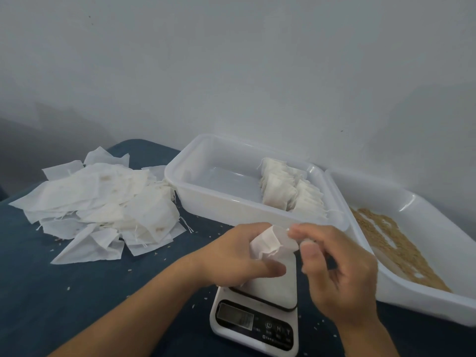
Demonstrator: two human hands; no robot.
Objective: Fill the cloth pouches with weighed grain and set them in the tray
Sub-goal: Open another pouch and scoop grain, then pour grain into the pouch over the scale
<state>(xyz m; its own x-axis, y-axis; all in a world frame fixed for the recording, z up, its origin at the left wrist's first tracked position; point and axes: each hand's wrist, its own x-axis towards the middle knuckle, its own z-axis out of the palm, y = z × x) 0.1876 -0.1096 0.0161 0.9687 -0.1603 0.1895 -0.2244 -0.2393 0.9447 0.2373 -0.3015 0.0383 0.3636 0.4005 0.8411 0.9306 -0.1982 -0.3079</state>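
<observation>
My left hand (pixel 239 256) grips an empty white cloth pouch (pixel 270 244) above the white digital scale (pixel 257 323); its long axis runs vertical, mouth pointing up. My right hand (pixel 334 274) pinches the mouth's rim open.

The left half of the tray (pixel 206 173) floor lies bare, open from above; filled pouches (pixel 288 191) pack its right end; 2 hands (pixel 239 253) (pixel 337 269) hold a pouch (pixel 268 243) over the scale (pixel 257 323), blocking its platform; heaped empty pouches (pixel 103 207) cover the table (pixel 64 292) at left; the grain tray (pixel 425 228) bounds the right.
</observation>
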